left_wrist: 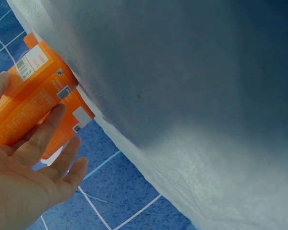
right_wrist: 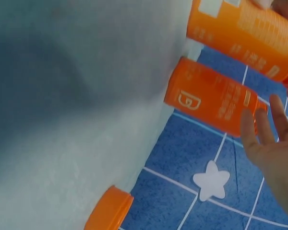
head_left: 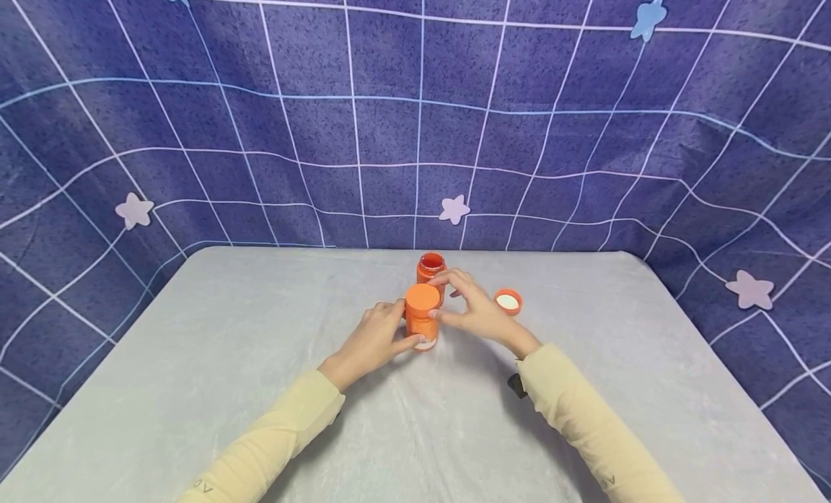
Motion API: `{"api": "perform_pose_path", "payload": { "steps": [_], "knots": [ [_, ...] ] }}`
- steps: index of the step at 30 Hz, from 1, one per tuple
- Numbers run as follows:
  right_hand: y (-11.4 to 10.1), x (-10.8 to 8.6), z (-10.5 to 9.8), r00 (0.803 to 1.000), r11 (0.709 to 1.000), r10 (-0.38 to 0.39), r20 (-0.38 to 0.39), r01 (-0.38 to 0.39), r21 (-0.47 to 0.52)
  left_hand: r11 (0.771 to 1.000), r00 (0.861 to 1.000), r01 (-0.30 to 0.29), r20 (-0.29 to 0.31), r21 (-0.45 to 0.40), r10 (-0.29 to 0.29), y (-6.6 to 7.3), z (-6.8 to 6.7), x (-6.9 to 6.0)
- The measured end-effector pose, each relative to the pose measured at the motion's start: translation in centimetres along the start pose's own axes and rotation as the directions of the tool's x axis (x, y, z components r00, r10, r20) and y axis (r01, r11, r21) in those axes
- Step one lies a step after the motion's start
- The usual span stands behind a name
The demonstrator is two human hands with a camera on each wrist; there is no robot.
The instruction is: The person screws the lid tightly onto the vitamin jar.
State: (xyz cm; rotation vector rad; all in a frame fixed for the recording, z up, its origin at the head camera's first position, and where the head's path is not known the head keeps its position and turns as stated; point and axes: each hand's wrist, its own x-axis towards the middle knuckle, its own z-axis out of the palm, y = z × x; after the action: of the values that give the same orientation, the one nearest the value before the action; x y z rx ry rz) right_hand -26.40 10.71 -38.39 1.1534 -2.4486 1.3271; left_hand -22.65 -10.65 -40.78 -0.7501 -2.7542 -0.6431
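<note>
In the head view an orange plastic bottle (head_left: 422, 330) with its orange cap (head_left: 423, 299) on stands upright at mid-table. My left hand (head_left: 370, 344) grips its body, thumb in front and fingers on the left side; in the left wrist view the lower fingers spread away from it. My right hand (head_left: 480, 312) holds the cap, thumb at its right side and index finger behind; the other fingers are extended. Just behind stands a second orange bottle (head_left: 431, 263), uncapped, its mouth showing. A loose orange cap (head_left: 508, 302) lies to the right, white inside facing up.
A pale grey cloth covers the table (head_left: 260, 308). Beyond its back edge hangs a blue curtain (head_left: 389, 128) with grid lines and stars. A small black object (head_left: 517, 386) shows beside the right sleeve.
</note>
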Motion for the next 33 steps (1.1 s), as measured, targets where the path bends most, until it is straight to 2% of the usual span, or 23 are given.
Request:
{"api": "perform_pose_path", "payload": {
  "steps": [7,13,18,24,29,33],
  "knots": [
    [-0.5,-0.2,0.8,0.997,0.998,0.047,-0.064,-0.049,-0.032,1.0,1.0,-0.001,0.006,0.009,0.001,0.1,-0.1,0.0],
    [-0.5,-0.2,1.0,0.996,0.997,0.07,-0.058,-0.07,-0.012,1.0,1.0,0.004,0.009,0.013,-0.004,0.1,-0.1,0.0],
    [-0.6,-0.2,0.8,0.997,0.997,0.071,-0.023,-0.071,-0.006,1.0,1.0,0.001,0.004,0.01,-0.001,0.1,-0.1,0.0],
    [-0.9,0.1,0.0,0.997,0.999,0.052,0.061,-0.052,0.001,1.0,1.0,-0.001,0.004,0.005,0.001,0.1,-0.1,0.0],
    [-2.7,0.4,-1.0,0.992,1.0,0.015,0.126,-0.017,0.018,1.0,1.0,0.0,0.004,0.004,0.0,0.1,-0.1,0.0],
    [-4.0,0.6,-1.5,0.987,1.0,0.014,0.163,-0.017,0.021,1.0,1.0,-0.002,0.001,0.007,0.002,0.0,-0.1,0.0]
  ]
}}
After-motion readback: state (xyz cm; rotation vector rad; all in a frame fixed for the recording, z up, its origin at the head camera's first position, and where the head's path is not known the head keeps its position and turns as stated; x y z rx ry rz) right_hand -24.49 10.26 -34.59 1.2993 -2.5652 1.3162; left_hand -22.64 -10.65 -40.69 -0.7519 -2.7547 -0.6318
